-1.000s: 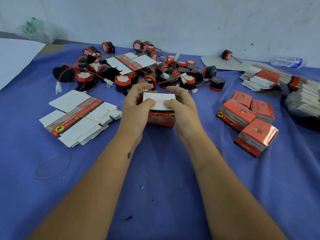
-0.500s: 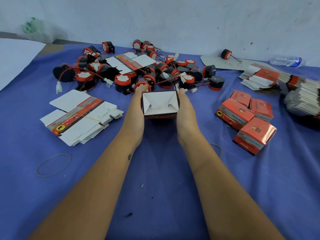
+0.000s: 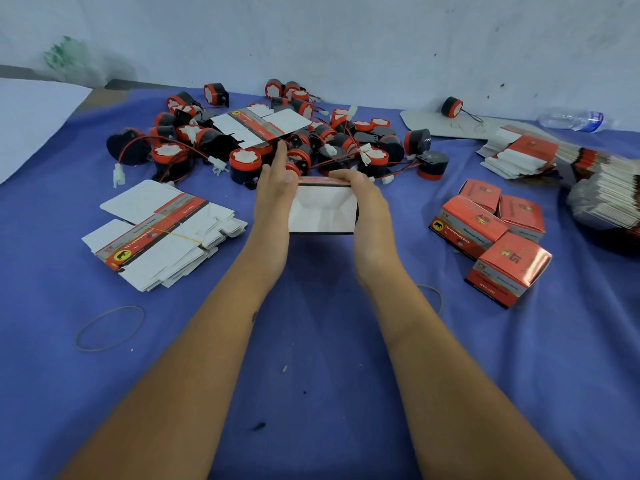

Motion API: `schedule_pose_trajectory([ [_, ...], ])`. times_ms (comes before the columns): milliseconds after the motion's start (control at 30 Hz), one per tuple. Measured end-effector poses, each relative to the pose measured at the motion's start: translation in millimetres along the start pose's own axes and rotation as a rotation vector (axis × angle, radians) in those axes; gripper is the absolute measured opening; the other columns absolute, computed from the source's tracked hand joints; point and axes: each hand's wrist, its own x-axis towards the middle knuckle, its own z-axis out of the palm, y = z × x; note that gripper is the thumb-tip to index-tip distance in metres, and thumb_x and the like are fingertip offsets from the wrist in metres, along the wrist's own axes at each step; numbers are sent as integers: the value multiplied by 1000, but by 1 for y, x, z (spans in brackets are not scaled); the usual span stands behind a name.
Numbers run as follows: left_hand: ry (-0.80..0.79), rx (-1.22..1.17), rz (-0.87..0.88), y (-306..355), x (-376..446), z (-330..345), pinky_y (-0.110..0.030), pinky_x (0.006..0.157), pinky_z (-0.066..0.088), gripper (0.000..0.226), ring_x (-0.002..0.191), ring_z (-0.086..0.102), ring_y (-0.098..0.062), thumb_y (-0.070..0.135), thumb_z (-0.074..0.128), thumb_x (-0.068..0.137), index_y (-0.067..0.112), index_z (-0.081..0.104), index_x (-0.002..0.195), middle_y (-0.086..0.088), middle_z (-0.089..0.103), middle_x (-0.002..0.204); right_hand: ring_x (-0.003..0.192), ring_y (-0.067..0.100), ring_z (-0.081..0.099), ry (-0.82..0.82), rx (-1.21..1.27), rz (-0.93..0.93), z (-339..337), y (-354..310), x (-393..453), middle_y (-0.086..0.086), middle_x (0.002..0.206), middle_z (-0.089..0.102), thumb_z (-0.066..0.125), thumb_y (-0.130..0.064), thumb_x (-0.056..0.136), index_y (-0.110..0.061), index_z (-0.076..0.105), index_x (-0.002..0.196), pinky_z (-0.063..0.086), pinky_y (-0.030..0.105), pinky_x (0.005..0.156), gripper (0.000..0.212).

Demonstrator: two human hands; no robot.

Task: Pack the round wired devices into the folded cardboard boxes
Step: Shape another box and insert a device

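I hold a folded cardboard box above the blue cloth, its open white inside facing me and nothing in it. My left hand presses flat against the box's left side, with its fingers straight and pointing at the pile. My right hand grips the right side, fingers curled over the far top edge. Just beyond the box lies a heap of round black-and-red wired devices, with a flat unfolded box on top of it. One more device sits alone at the back right.
A banded stack of flat boxes lies to the left, and more flat stacks at the right. Several closed red boxes stand to the right. A rubber band lies at front left, a water bottle by the wall.
The box was turned from flap-up to open side facing me and lifted a little toward me. My left fingers have straightened forward, while my right fingers curled over the top edge.
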Motion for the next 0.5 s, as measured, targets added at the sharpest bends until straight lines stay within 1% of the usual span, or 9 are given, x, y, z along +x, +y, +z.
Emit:
schedule_pose_trajectory([
  [67,56,-60,-83,3,3,-1,-30,116,21,81,149,16,-10,56,36,83,36,9,156,8,12,164,116,26,55,48,75,-81,0,-4,-4,14,123,55,49,-25,80,-14,67,102,48,38,95,30],
  [100,60,-103,-139,2,3,-3,-32,114,30,85,145,29,-12,56,40,80,33,11,157,6,24,161,116,31,54,58,121,-100,-1,-4,-5,18,123,53,49,-19,75,-12,66,99,48,38,90,31],
  [133,37,-110,-182,2,2,-5,-34,106,41,84,135,44,-12,56,44,79,29,22,155,5,40,153,116,35,53,62,147,-122,-2,-4,-5,21,123,51,48,-13,71,-12,64,96,48,40,86,29],
  [200,-15,-24,-225,3,1,-8,-34,87,51,61,106,64,-11,53,50,77,24,56,129,4,66,121,114,39,52,52,122,-176,-2,-2,-5,23,122,51,47,-4,73,-9,61,98,49,42,85,30],
  [233,12,-6,-239,3,2,-9,-33,79,52,47,94,68,-11,51,53,76,24,64,113,3,70,106,113,36,53,42,107,-200,-2,-1,-4,20,122,54,47,2,77,-7,61,105,50,40,86,32],
  [300,164,-97,-241,2,8,-13,-31,71,54,33,79,69,-11,44,61,81,19,68,102,1,72,93,111,19,56,49,86,-209,-2,2,-2,4,126,56,46,9,86,-12,58,120,51,27,90,42],
  [367,402,-307,-199,-1,13,-21,-29,76,56,24,81,68,-11,34,69,84,20,62,103,1,70,95,107,-2,53,93,68,-153,-2,5,3,-4,133,51,48,4,93,-21,53,129,46,9,84,44],
  [400,513,-371,-165,-2,15,-25,-28,82,55,29,88,68,-10,29,73,82,23,56,104,4,68,100,102,-7,51,128,40,-107,-1,7,8,-3,133,50,49,-1,94,-22,51,132,44,4,78,43],
  [500,685,-411,-98,-4,20,-31,-28,98,50,46,101,61,2,17,75,84,23,44,118,12,60,112,88,-4,53,169,-181,-34,6,14,26,1,129,48,50,-6,93,-24,49,134,43,8,64,44],
])
